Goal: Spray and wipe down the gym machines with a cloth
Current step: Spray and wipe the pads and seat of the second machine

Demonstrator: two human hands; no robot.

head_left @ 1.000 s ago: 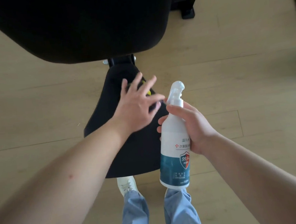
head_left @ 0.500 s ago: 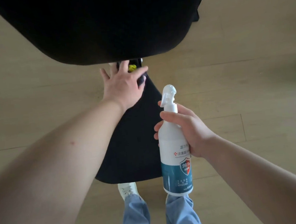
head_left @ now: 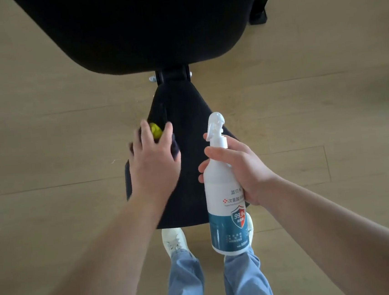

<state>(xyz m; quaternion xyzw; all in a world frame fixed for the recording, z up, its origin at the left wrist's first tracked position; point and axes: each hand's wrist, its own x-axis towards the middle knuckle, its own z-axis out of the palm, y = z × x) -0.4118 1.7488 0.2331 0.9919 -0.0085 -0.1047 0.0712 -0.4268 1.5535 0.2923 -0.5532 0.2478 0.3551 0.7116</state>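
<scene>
**A:** What does the head camera show, looking down?

**B:** A gym machine seen from above. A large black back pad (head_left: pixel 152 20) fills the top of the view. Below it, a black bracket (head_left: pixel 172 74) joins it to a narrower black seat pad (head_left: pixel 184 105) that widens toward the person.

**A:** Where is the cloth?

**B:** The cloth (head_left: pixel 175 146) is dark with a yellow-green patch. It lies bunched on the left edge of the seat pad, under the left hand (head_left: pixel 153 165). That hand is open, with its fingers spread and pressing down on the cloth. It is slightly blurred.

**A:** And the other hand?

**B:** The right hand (head_left: pixel 240 169) grips a white spray bottle (head_left: pixel 225 203) around its neck and shoulder, fingers wrapped round it. The bottle stands upright over the right side of the seat pad. Its nozzle points away from the person, and its label is teal with a red and blue shield.

**A:** Anything else?

**B:** A pale wooden floor (head_left: pixel 43 114) lies beneath the machine. At the bottom edge are white shoes (head_left: pixel 174 241) and light blue trousers (head_left: pixel 187 286).
</scene>
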